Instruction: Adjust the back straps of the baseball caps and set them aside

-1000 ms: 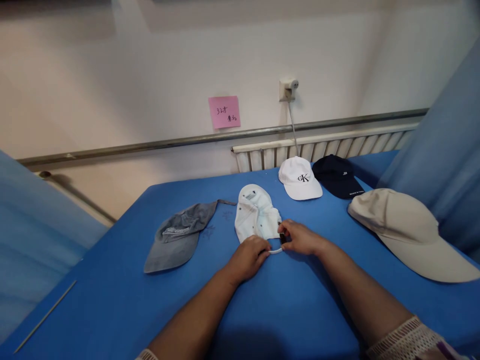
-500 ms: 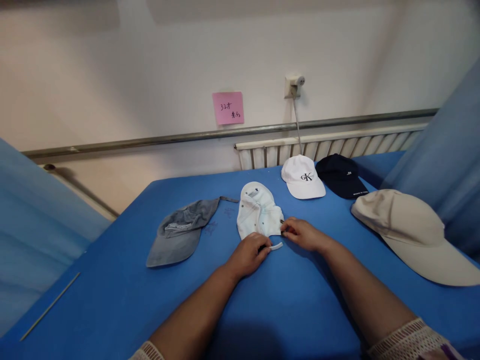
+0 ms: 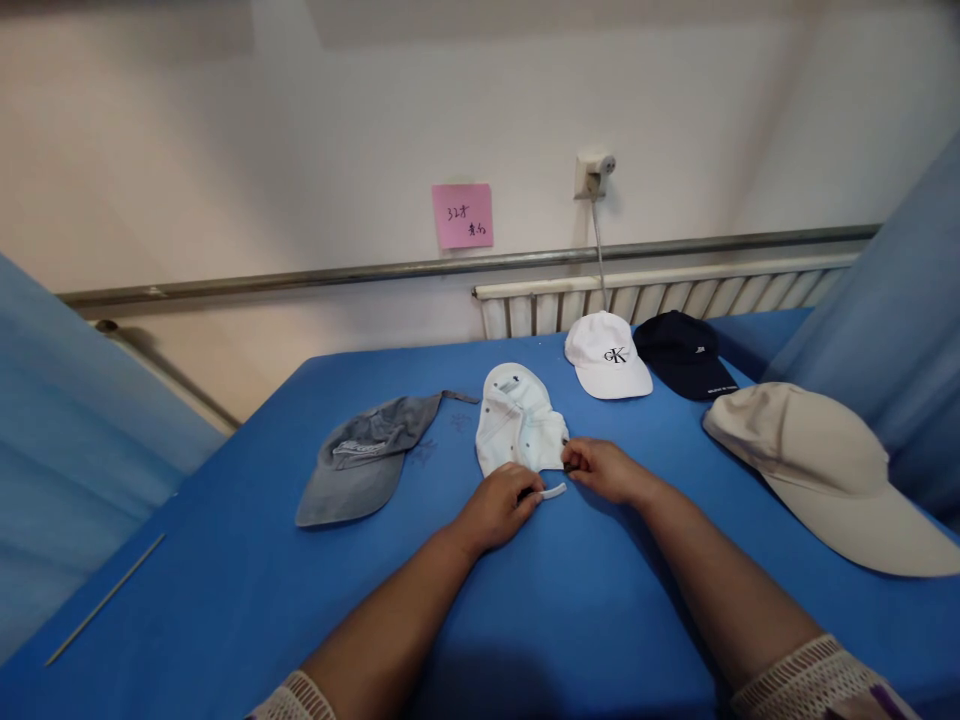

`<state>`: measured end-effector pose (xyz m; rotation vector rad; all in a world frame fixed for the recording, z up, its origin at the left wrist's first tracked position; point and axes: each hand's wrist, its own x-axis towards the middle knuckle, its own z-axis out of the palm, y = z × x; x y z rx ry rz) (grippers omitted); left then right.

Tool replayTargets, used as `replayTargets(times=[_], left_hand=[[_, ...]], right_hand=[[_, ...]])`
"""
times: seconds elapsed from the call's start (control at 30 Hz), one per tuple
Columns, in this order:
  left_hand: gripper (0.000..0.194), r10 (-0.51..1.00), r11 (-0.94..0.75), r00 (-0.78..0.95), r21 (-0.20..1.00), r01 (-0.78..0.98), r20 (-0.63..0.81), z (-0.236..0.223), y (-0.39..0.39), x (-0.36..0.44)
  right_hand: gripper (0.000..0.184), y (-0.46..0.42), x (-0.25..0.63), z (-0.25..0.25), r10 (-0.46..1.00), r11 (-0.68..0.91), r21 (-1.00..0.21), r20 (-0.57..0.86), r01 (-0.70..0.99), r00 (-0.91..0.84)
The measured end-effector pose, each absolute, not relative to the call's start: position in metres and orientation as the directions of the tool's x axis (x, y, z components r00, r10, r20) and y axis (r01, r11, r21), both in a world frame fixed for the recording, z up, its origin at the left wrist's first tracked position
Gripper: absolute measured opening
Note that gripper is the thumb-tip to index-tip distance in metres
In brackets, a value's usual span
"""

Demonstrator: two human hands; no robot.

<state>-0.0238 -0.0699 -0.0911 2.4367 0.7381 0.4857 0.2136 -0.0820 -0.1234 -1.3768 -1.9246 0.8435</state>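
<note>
A pale white cap (image 3: 517, 420) lies on the blue table surface with its brim pointing away from me and its back opening towards me. My left hand (image 3: 501, 508) is closed on the cap's white strap (image 3: 553, 491), whose free end sticks out to the right past the fingers. At the cap's right back edge my right hand (image 3: 600, 468) pinches the other side, by a small dark part that looks like the buckle. The fingers partly cover that part. A short gap separates the strap's end from the right hand.
Left of the cap lies a grey cap (image 3: 367, 455) with its strap stretched out. Farther back are a white cap with black letters (image 3: 609, 355) and a black cap (image 3: 684, 352). A large beige cap (image 3: 817, 470) sits at right. A thin stick (image 3: 105, 600) lies far left.
The view has shifted slightly. Both hands keep their hold on the white cap, with barely any movement of the fingers.
</note>
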Motion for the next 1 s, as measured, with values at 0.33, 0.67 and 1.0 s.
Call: replayTargets(times=[0.33,0.67,1.0], left_hand=[[0.015,0.628,-0.676,0.759,0.602,0.425,0.169,-0.092,-0.069,-0.024],[0.015,0.657,-0.671,0.739,0.565,0.480,0.152,-0.090,-0.068,-0.025],[0.021,0.845,-0.404,0.502,0.833,0.379,0.181,-0.087,-0.067,-0.032]], right_hand=[[0.013,-0.079,0.216,-0.120,0.948,0.306,-0.781,0.198,0.545,-0.248],[0.004,-0.084,0.209,-0.121,0.949,0.260,-0.845,0.135,0.468,-0.283],[0.027,-0.089,0.177,-0.109,0.993,0.103,-0.980,0.111,-0.170,-0.034]])
